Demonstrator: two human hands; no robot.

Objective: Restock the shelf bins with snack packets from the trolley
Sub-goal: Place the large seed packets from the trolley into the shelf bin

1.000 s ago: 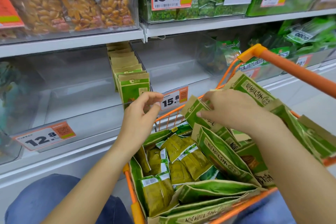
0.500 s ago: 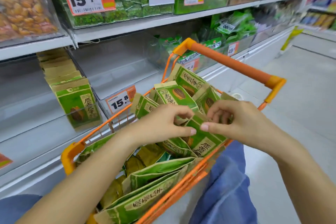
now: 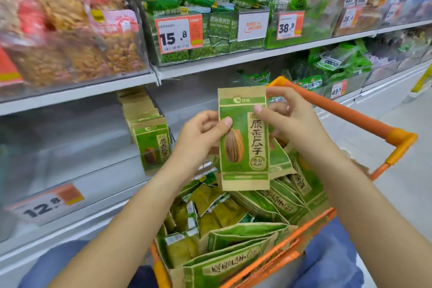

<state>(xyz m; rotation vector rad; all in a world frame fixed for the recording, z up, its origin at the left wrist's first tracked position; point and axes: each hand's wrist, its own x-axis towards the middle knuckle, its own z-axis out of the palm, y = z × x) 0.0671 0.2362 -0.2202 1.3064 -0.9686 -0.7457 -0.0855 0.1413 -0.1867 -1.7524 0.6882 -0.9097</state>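
Below both wrists, the orange trolley (image 3: 350, 114) is heaped with green sunflower-seed packets (image 3: 236, 262). Above that heap, one sunflower-seed packet (image 3: 243, 138) stands upright, front face to the camera. The left hand (image 3: 201, 133) pinches its left edge, thumb on the front. The right hand (image 3: 287, 117) pinches its upper right edge, fingers curled behind. Beyond the left fingers, a row of matching packets (image 3: 152, 145) stands in the clear shelf bin (image 3: 70, 147).
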